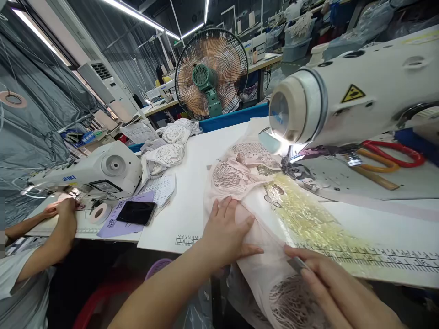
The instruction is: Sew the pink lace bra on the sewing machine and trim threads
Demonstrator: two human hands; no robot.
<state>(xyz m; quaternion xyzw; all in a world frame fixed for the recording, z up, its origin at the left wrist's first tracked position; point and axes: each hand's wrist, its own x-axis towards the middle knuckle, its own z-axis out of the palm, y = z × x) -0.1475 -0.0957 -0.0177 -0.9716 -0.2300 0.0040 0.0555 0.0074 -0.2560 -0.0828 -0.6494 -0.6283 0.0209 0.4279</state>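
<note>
A pale pink lace garment (229, 176) lies on the white table and hangs over its front edge, with a darker lace cup at the lower end. My left hand (228, 230) rests on the fabric with its fingers spread. Near the table edge, my right hand (322, 278) pinches a small metal tool (297, 264) against the hanging part of the garment. The garment's upper end reaches the needle area of the sewing machine (363, 87). Beside it on the table is a yellow translucent strip (308, 210).
Red-handled scissors (398, 153) lie by the machine at right. White lace pieces (168, 151), a black phone (136, 213) and papers are at left. Another person's hands (65, 208) are at a second machine (99, 171). A large fan (211, 73) stands behind.
</note>
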